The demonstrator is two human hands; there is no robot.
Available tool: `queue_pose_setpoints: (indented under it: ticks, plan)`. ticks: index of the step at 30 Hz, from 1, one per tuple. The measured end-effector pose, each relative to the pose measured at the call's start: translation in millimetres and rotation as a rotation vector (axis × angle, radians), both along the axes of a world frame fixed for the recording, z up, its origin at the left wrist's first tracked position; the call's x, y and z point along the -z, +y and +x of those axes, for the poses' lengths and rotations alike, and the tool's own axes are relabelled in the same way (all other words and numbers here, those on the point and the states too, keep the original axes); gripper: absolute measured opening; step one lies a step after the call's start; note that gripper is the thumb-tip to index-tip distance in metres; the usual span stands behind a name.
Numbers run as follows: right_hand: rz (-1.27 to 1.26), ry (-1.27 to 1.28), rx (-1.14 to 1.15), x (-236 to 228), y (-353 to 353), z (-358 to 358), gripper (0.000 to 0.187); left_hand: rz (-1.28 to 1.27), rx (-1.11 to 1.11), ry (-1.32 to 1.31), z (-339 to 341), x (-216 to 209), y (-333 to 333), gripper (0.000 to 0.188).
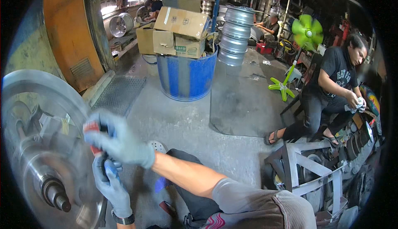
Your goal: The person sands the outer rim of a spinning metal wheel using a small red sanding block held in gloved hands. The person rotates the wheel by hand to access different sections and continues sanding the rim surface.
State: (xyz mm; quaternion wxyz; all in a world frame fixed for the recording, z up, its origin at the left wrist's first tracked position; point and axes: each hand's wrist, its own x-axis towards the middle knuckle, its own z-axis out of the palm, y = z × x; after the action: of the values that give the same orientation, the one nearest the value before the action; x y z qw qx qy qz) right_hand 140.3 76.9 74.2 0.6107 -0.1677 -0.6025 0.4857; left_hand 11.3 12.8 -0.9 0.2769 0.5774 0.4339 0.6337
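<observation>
Both gloved hands are up at the big metal wheel (45, 117) on the left, mounted on a machine with a threaded shaft (54, 193) sticking out toward us; the wheel looks blurred, so it may be spinning, though I cannot be sure; the right hand (120, 140) is clenched around a small red and white object (92, 127), a pad or block of some sort, too blurred to name, held just beside the wheel's face; the left hand (110, 183) sits right beneath it, fingers curled on something dark and blue (111, 167), and what that is I cannot tell; as a judgement, the work on the wheel is in mid-flow rather than wrapped up; the wheel is on the machine, both hands are busy at it, and nothing shows it finished or ready to come off; behind, a blue drum (186, 77) carries cardboard boxes (180, 30), a stack of silver rims (236, 34) stands beyond, a green fan (306, 32) sits at right, and a seated person (331, 88) in a dark shirt wipes something with a cloth.
</observation>
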Motion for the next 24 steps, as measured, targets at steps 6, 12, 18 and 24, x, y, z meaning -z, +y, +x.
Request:
queue_pose_setpoints:
  ticks: [6,12,18,24]
  plan:
    - [0.003,0.034,0.122,15.8,25.8,13.1,0.021,-0.112,0.067,-0.062,3.5,6.2,-2.4,0.044]
    - [-0.131,-0.121,-0.051,46.7,-1.8,-2.5,0.019,-0.048,-0.025,0.095,-13.3,14.2,7.6,0.029]
    - [-0.217,-0.093,-0.146,38.9,-3.0,9.5,0.016,-0.086,0.007,0.076,-10.8,10.2,4.8,0.029]
    - [-0.188,-0.167,-0.080,49.2,-1.6,2.0,0.015,-0.096,0.056,-0.083,-13.5,12.2,8.1,0.028]
